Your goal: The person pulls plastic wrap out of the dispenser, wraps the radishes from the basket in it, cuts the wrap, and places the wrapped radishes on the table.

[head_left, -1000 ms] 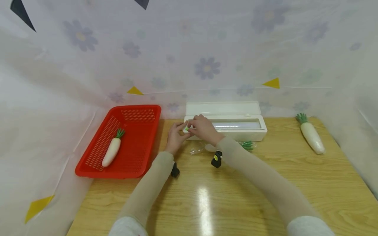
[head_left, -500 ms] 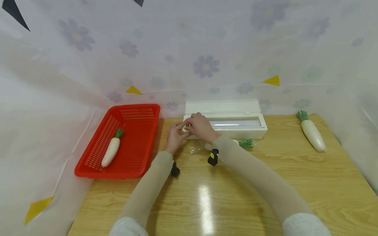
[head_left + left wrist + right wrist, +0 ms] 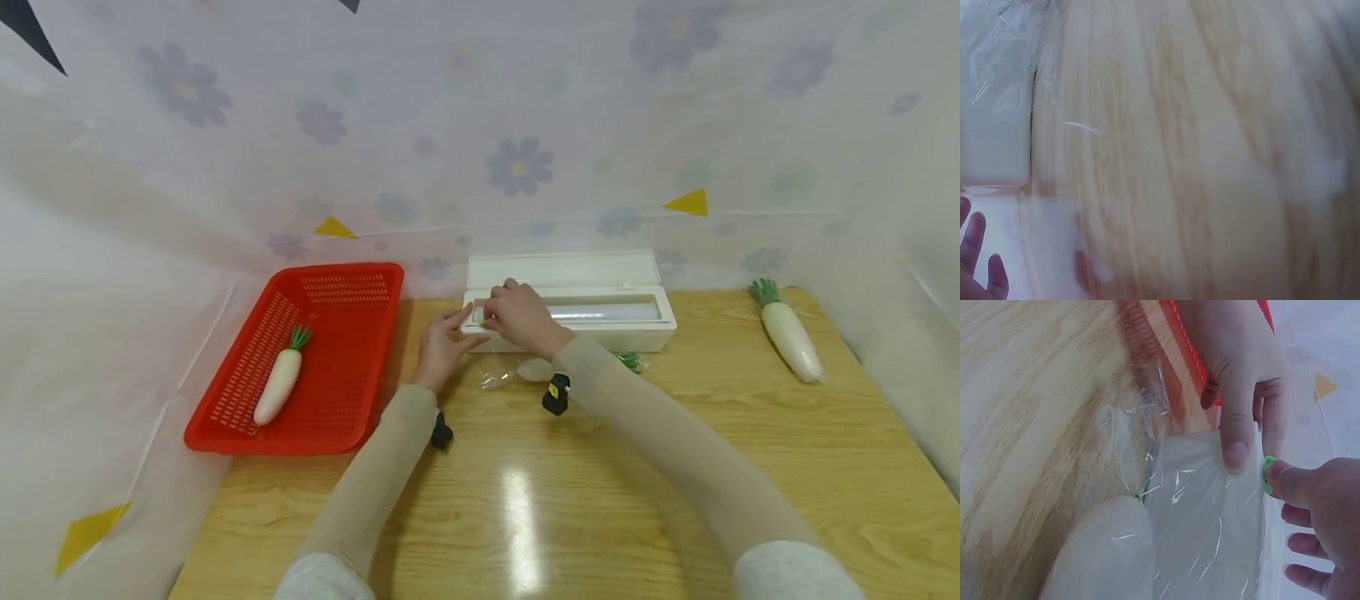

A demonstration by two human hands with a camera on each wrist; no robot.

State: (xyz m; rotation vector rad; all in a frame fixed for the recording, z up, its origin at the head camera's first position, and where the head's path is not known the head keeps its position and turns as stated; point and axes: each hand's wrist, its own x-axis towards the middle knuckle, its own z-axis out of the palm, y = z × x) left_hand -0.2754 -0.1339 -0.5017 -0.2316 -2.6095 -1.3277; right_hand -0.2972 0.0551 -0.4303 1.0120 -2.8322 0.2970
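Compared with half a second ago, noted right hand (image 3: 523,318) shifted slightly right along white box (image 3: 637,339), pinching green tab (image 3: 1268,475) at its left end. Observed left hand (image 3: 441,352) gripping that end. Found box lying left-to-right at rear of table (image 3: 615,500), with lid (image 3: 562,270) raised; radish (image 3: 534,369) before it, leaves (image 3: 628,362) rightward.
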